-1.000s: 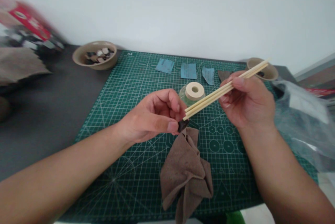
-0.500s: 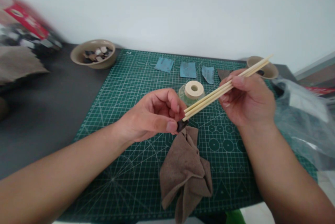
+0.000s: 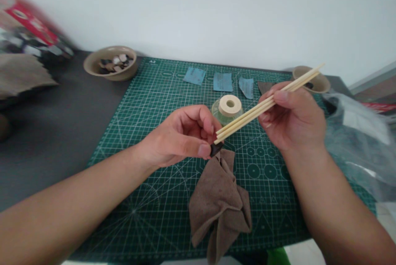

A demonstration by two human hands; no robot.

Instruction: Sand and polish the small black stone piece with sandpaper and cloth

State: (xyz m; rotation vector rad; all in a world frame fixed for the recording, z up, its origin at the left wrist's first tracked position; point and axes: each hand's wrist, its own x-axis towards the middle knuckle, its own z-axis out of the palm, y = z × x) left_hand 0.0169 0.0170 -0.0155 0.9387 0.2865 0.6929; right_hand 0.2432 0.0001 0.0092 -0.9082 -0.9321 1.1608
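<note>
My left hand (image 3: 185,137) is closed, pinching a small dark piece (image 3: 216,148) between thumb and fingers. Pale wooden sticks (image 3: 247,117) in a slim bundle slant across the middle, gripped by my right hand (image 3: 292,116). Their lower ends meet the top of the dark piece or lie just over it; I cannot tell which. Below the left fingertips, a crumpled brown cloth (image 3: 219,203) lies on the green cutting mat (image 3: 139,120). A roll of cream tape (image 3: 230,105) rests on a clear round container (image 3: 219,113), just behind the sticks.
At the back left stands a beige bowl (image 3: 119,76) of dark and pale pieces. Another bowl (image 3: 318,81) is partly behind the sticks. Blue sandpaper squares (image 3: 222,82) lie along the mat's far side. A clear plastic bag (image 3: 361,141) is at right, a red-labelled package (image 3: 31,21) at far left.
The lower ends of the sticks have shifted slightly left and down over the dark piece. Both hands keep their grips almost unmoved.
</note>
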